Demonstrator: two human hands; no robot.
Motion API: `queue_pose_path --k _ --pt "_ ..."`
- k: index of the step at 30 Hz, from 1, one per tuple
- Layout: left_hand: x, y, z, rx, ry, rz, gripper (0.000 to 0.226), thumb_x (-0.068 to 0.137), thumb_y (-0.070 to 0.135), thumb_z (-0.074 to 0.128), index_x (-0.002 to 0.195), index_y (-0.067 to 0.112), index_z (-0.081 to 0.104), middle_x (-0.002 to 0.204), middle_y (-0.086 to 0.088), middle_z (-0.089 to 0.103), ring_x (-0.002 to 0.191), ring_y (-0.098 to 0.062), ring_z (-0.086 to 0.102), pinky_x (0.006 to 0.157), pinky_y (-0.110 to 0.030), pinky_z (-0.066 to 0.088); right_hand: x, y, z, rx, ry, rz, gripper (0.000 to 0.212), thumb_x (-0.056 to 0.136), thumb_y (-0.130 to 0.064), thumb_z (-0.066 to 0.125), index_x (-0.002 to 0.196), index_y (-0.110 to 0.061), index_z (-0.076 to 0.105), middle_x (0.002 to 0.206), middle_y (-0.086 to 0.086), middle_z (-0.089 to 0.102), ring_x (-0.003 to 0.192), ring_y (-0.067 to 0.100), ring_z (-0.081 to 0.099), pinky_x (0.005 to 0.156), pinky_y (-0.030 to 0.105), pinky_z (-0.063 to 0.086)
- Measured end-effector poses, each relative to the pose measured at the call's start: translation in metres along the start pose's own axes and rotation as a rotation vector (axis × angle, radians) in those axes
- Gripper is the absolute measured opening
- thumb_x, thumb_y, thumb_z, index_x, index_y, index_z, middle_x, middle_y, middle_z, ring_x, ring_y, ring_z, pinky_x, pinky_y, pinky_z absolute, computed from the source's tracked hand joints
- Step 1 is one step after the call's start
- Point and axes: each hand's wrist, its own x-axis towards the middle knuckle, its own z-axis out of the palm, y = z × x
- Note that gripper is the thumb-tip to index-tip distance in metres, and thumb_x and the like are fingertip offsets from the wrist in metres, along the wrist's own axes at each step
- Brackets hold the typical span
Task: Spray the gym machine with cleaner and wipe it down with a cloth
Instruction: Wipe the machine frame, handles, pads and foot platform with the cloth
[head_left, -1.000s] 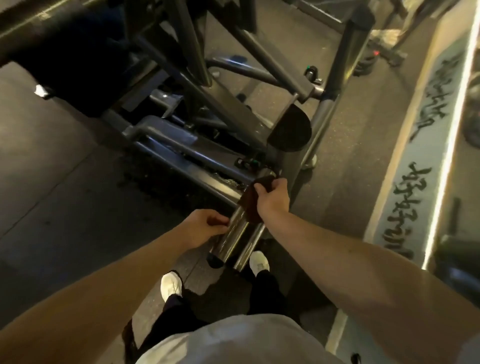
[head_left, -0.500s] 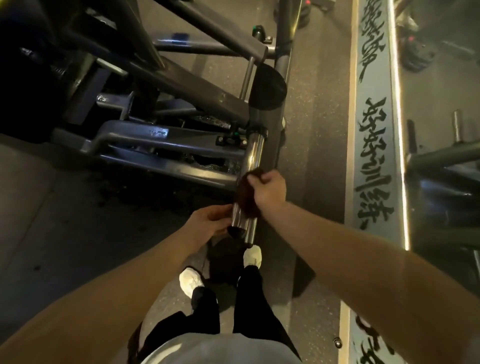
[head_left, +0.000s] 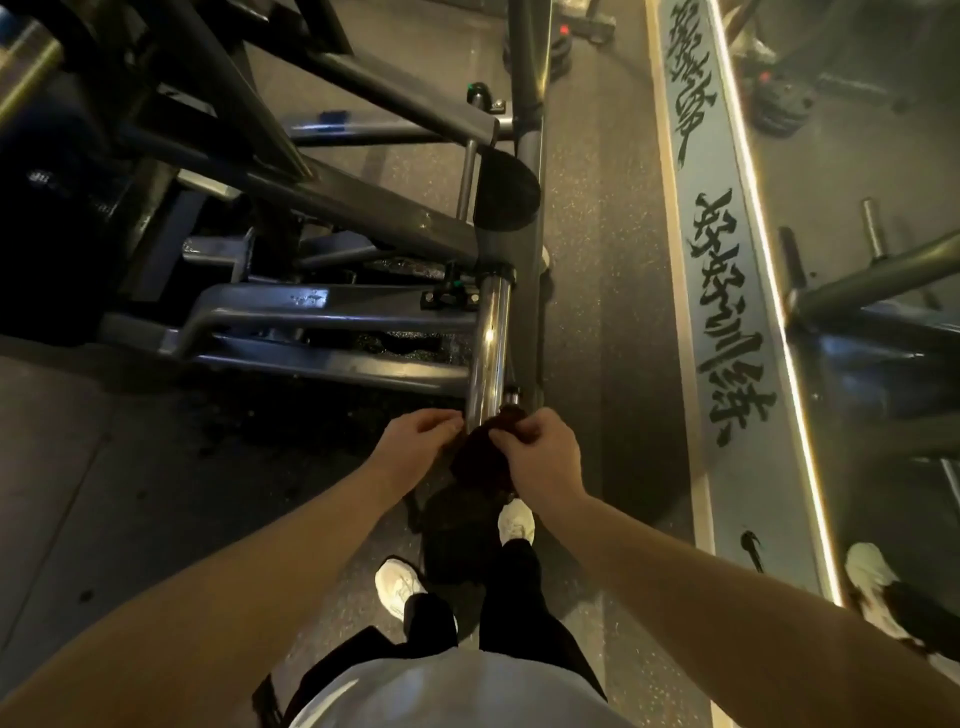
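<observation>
My right hand pinches the dark cloth with curled fingers. Half a second ago it held the cloth farther up the chrome bar; the cloth now covers the bar's near end. My left hand has curled fingers at the cloth's left edge; whether they grip cloth or bar, I cannot tell. The gym machine extends far left.

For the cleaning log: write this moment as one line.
wipe; cloth at chrome bar end; right hand grips cloth; left hand beside cloth, hold unclear
</observation>
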Motion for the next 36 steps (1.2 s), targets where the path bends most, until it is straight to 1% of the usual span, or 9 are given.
queue_pose_path --k 5,13,16,18,21,24,27,30,36 --pt "-0.021 0.044 -0.005 -0.024 -0.077 0.088 0.032 0.101 0.04 0.059 0.121 0.019 0.071 0.111 -0.001 0.075 0.106 -0.013 0.071 0.095 -0.03 0.054 -0.011 -0.029 -0.012 0.157 -0.121 -0.208 0.014 0.096 -0.017 0.071 0.103 -0.018 0.059 0.098 -0.003 0.069 0.09 0.004 0.069 0.08 0.022 0.057" --pt "-0.025 0.063 -0.025 0.095 -0.044 0.096 0.03 0.095 0.036 0.071 0.117 0.015 0.067 0.106 -0.003 0.077 0.093 -0.014 0.075 0.083 -0.034 0.061 0.0 -0.058 -0.01 0.223 -0.443 -0.158 0.023 0.108 -0.016 0.049 0.117 -0.023 0.069 0.108 -0.002 0.072 0.099 0.004 0.069 0.079 0.017 0.052" --pt "-0.025 0.061 -0.028 0.146 0.028 0.131 0.02 0.096 0.024 0.07 0.111 0.012 0.066 0.105 -0.003 0.074 0.085 -0.007 0.074 0.069 -0.021 0.058 0.007 -0.058 -0.015 0.15 -0.447 -0.19 0.027 0.107 -0.013 0.05 0.117 -0.025 0.073 0.112 -0.008 0.073 0.107 0.003 0.067 0.089 0.018 0.052" --pt "-0.023 0.055 -0.03 0.138 0.141 0.133 0.016 0.096 0.023 0.07 0.108 0.014 0.066 0.106 -0.001 0.073 0.091 -0.007 0.073 0.074 -0.022 0.057 0.015 -0.052 -0.019 0.099 -0.362 -0.202 0.028 0.106 -0.013 0.053 0.12 -0.028 0.072 0.122 -0.011 0.07 0.116 0.005 0.063 0.097 0.02 0.047" --pt "-0.019 0.041 -0.032 0.238 0.249 0.098 0.016 0.095 0.034 0.07 0.105 0.023 0.066 0.108 0.004 0.071 0.103 -0.013 0.069 0.093 -0.034 0.053 0.026 -0.036 -0.023 0.037 -0.25 -0.09 0.036 0.106 -0.011 0.052 0.138 -0.022 0.062 0.124 -0.011 0.061 0.121 0.011 0.057 0.096 0.025 0.043" --pt "-0.017 0.029 -0.011 0.316 0.122 -0.012 0.018 0.094 0.035 0.071 0.11 0.028 0.065 0.114 0.004 0.068 0.108 -0.014 0.065 0.103 -0.042 0.049 0.033 -0.027 -0.019 0.055 -0.336 0.148 0.044 0.107 -0.011 0.047 0.149 -0.022 0.049 0.127 -0.002 0.062 0.11 0.016 0.06 0.101 0.037 0.051" --pt "-0.016 0.023 0.015 0.061 0.057 -0.107 0.017 0.097 0.032 0.069 0.109 0.02 0.069 0.117 -0.009 0.07 0.106 -0.023 0.07 0.098 -0.044 0.056 0.034 -0.024 -0.014 0.203 -0.391 0.281 0.034 0.107 -0.009 0.046 0.135 -0.024 0.056 0.108 0.006 0.068 0.097 0.022 0.07 0.085 0.04 0.062" --pt "-0.01 0.02 0.023 0.085 0.105 -0.128 0.013 0.098 0.034 0.068 0.103 0.022 0.067 0.11 -0.009 0.071 0.106 -0.03 0.07 0.098 -0.053 0.056 0.037 -0.023 -0.017 0.246 -0.406 0.259 0.027 0.106 -0.01 0.049 0.123 -0.028 0.059 0.107 0.007 0.071 0.097 0.023 0.072 0.074 0.034 0.062" --pt "0.011 0.033 0.043 0.319 0.151 -0.168 0.027 0.095 0.025 0.073 0.107 0.015 0.05 0.107 -0.005 0.063 0.092 -0.019 0.066 0.065 -0.027 0.052 0.057 -0.019 -0.015 0.278 -0.418 0.349 0.037 0.099 0.005 0.054 0.124 -0.02 0.066 0.111 0.01 0.07 0.101 0.03 0.073 0.083 0.044 0.064"
